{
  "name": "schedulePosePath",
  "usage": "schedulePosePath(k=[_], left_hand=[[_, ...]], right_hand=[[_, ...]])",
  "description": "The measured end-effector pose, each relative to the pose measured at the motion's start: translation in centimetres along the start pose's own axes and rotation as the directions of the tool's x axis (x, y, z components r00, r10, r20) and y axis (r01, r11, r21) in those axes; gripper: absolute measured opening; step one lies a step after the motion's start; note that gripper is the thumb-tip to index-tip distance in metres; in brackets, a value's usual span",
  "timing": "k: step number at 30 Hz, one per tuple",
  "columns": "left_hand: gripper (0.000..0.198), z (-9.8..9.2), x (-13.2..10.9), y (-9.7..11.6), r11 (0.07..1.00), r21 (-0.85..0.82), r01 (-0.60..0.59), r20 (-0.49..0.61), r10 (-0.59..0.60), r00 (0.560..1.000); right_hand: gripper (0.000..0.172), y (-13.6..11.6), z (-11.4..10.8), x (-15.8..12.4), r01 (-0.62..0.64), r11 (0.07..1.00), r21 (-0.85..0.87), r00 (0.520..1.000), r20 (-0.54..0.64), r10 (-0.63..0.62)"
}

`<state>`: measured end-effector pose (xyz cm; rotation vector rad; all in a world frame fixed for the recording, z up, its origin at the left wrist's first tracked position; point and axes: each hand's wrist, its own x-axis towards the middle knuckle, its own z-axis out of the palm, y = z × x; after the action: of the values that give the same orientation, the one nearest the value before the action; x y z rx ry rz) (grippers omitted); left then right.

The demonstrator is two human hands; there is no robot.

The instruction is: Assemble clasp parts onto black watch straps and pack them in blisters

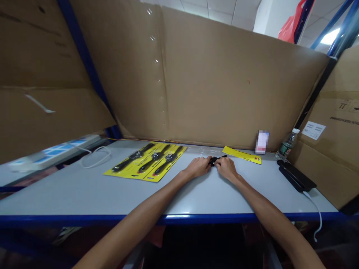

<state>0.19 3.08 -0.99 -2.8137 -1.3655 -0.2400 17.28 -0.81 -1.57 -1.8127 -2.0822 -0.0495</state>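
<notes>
My left hand (199, 166) and my right hand (226, 167) meet near the middle of the table, fingers closed around a small black tool (213, 160). Its exact kind is hard to make out, since the fingers cover most of it. A thin dark end sticks out past the right hand's fingers. Just behind the hands lies a clear plastic blister shell (202, 151). The yellow backing card (242, 154) rests beyond my right hand. Left of my hands, several long black-handled tools with metal middles sit in blister packs on yellow cards (148, 177).
A white power strip (60, 152) with a white cable (97, 164) stands at the left. On the right are a plastic water bottle (287, 145), a pixelated upright object (261, 142) and a black flat device (297, 176) with a cord. Cardboard walls (224, 82) enclose the white table (112, 198).
</notes>
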Motion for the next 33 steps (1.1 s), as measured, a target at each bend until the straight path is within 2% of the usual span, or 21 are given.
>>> schedulePosePath(k=[4, 9, 13, 16, 20, 23, 26, 29, 33], left_hand=[[0.034, 0.24, 0.10, -0.06, 1.000, 0.009, -0.001, -0.013, 0.001, 1.000], [0.036, 0.34, 0.18, -0.19, 1.000, 0.007, -0.003, -0.015, 0.003, 1.000], [0.038, 0.25, 0.17, -0.21, 1.000, 0.015, 0.002, -0.006, -0.002, 1.000], [0.037, 0.21, 0.17, -0.23, 1.000, 0.012, -0.002, -0.006, 0.002, 1.000], [0.036, 0.34, 0.25, -0.34, 1.000, 0.001, -0.007, -0.003, 0.007, 1.000], [0.037, 0.43, 0.29, -0.39, 1.000, -0.014, -0.006, -0.017, 0.005, 1.000], [0.037, 0.34, 0.25, -0.33, 1.000, -0.017, 0.004, -0.015, -0.004, 1.000], [0.037, 0.13, 0.15, -0.22, 1.000, -0.020, 0.015, -0.008, -0.015, 1.000], [0.037, -0.03, 0.08, -0.12, 0.999, -0.047, 0.015, -0.009, -0.016, 1.000]], right_hand=[[0.033, 0.21, -0.16, 0.06, -0.014, 1.000, 0.005, 1.000, -0.017, 0.014], [0.035, 0.17, -0.21, 0.03, 0.082, 0.995, 0.063, 0.997, 0.009, -0.083], [0.029, 0.22, -0.10, 0.03, 0.028, 0.999, 0.018, 0.999, 0.041, -0.029], [0.032, 0.43, -0.07, 0.05, -0.024, 1.000, -0.001, 1.000, 0.012, 0.024], [0.038, 0.58, -0.10, 0.09, 0.037, 0.998, 0.046, 0.999, 0.003, -0.037], [0.034, 0.51, -0.06, 0.09, 0.092, 0.994, 0.059, 0.995, 0.033, -0.094], [0.029, 0.51, -0.05, 0.09, 0.032, 0.999, 0.011, 0.999, 0.038, -0.032], [0.031, 0.69, -0.10, 0.15, -0.016, 1.000, -0.007, 1.000, 0.012, 0.016], [0.040, 0.94, -0.09, 0.27, 0.044, 0.998, 0.049, 0.999, 0.001, -0.044]])
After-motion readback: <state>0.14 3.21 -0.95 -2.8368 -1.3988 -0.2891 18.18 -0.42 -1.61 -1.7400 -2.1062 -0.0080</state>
